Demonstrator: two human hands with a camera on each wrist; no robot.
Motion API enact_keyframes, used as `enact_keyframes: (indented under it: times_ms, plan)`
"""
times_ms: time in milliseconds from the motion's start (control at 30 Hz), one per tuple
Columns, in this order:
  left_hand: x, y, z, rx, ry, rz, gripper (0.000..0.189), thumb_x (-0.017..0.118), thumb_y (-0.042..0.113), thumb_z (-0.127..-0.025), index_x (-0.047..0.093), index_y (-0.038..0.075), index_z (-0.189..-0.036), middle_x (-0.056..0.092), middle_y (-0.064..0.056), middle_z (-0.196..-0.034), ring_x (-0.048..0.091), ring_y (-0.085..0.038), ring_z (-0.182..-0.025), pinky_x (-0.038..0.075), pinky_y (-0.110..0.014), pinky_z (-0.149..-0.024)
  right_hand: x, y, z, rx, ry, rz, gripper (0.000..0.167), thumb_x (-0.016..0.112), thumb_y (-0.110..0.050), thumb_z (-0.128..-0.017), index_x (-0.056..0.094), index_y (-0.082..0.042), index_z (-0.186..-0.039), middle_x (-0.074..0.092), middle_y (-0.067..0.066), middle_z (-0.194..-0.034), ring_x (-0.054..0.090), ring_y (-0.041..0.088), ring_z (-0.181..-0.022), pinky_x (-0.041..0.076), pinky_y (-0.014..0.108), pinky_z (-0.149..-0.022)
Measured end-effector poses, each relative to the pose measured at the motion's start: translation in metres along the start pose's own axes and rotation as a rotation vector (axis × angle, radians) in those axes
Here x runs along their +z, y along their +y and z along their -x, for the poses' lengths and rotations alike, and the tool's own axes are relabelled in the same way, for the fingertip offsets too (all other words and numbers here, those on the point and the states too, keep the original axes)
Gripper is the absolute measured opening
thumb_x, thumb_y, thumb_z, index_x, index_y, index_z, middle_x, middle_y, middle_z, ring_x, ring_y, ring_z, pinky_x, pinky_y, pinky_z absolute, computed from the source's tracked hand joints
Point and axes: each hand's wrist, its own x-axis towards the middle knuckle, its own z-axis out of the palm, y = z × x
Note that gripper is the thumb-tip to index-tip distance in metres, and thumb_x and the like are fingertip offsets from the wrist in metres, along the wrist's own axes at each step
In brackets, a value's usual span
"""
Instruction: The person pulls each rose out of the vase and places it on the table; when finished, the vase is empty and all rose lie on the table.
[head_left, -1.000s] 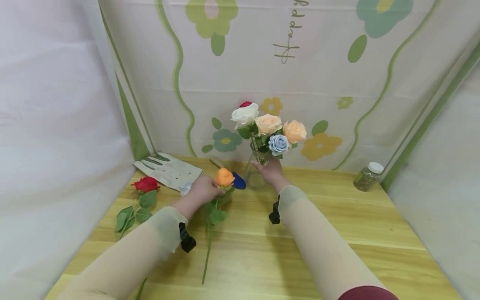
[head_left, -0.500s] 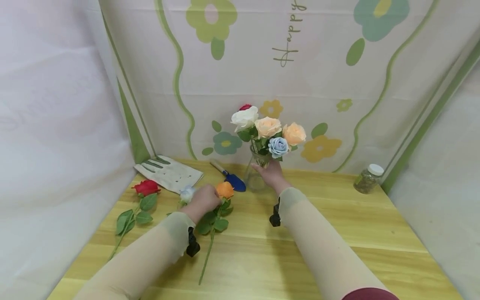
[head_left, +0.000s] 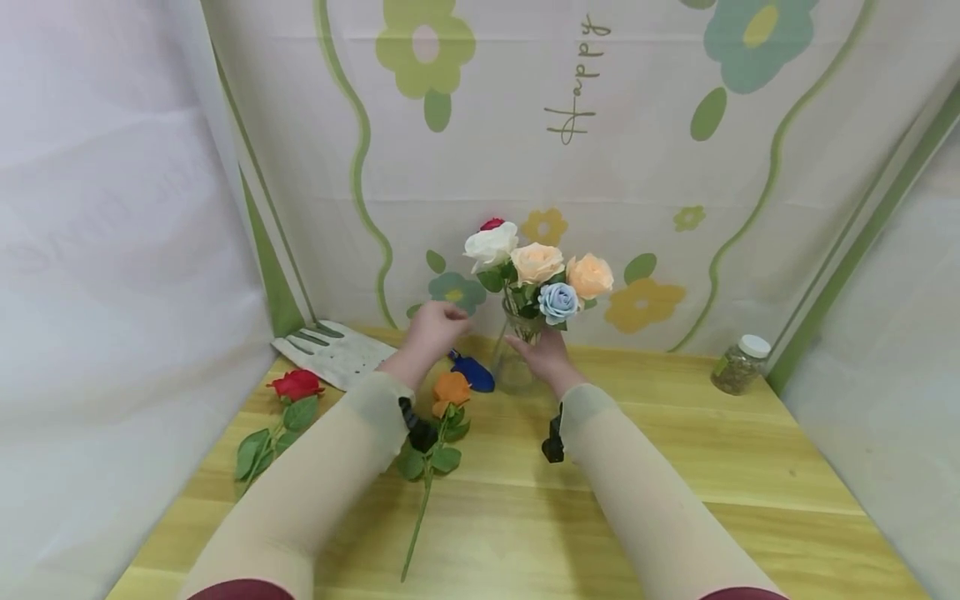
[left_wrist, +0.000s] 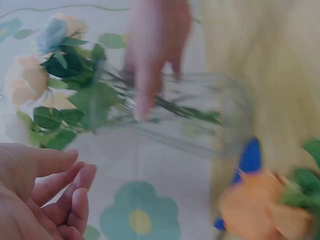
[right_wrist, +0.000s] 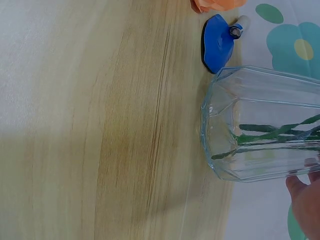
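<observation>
A clear glass vase (head_left: 512,371) stands at the back of the table, holding a white rose (head_left: 491,245), peach roses (head_left: 537,262), a light blue rose (head_left: 558,302) and a red one behind. My right hand (head_left: 546,357) grips the vase near its neck, thumb at the front; green stems show through the glass (right_wrist: 250,110) in the right wrist view. Left of the vase my left hand (head_left: 431,337) is raised, fingers loosely bent, with nothing between them in the left wrist view. Below it an orange rose (head_left: 452,390) lies on the table, its leaves partly behind my wrist.
Farther left lie a red rose (head_left: 297,384) and a pale work glove (head_left: 337,350). A blue hand trowel (head_left: 474,373) rests beside the vase. A white-lidded jar (head_left: 741,365) stands at the back right. A patterned cloth rises behind the table.
My left hand has left the orange rose and moved up and right, closer to the vase. The orange rose stays on the table. My right hand keeps its hold on the vase.
</observation>
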Motion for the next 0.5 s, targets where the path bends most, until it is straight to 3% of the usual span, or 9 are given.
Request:
enact_keyframes:
  times_ms: [100,233,500]
  plan:
    - [0.008,0.019,-0.014,0.012,0.027,0.092,0.022,0.072,0.022,-0.092,0.075,0.008,-0.109,0.068,-0.007,-0.117,0.061,-0.026,-0.109,0.051,-0.042,-0.089,0.000,0.003,0.001,-0.005,0.002,0.003,0.086,0.073,-0.027,-0.092,0.018,-0.016,-0.157,0.028,0.007,-0.158,0.028,0.025,-0.143,0.026,0.042,-0.114]
    - [0.021,0.036,-0.032,0.035,0.063,0.172,0.021,0.073,0.024,-0.090,0.076,0.008,-0.104,0.071,-0.005,-0.106,0.062,-0.024,-0.102,0.050,-0.041,-0.088,-0.001,0.005,-0.001,0.007,0.006,0.012,0.086,0.073,-0.028,-0.092,0.018,-0.018,-0.157,0.029,0.005,-0.158,0.028,0.022,-0.143,0.025,0.040,-0.114]
    - [0.043,0.051,-0.048,-0.026,0.121,0.229,0.023,0.075,0.022,-0.088,0.075,0.005,-0.103,0.071,-0.008,-0.105,0.063,-0.026,-0.101,0.050,-0.040,-0.087,-0.001,0.003,-0.002,0.037,-0.010,-0.028,0.085,0.074,-0.029,-0.092,0.020,-0.020,-0.157,0.029,0.004,-0.158,0.029,0.022,-0.143,0.025,0.040,-0.114]
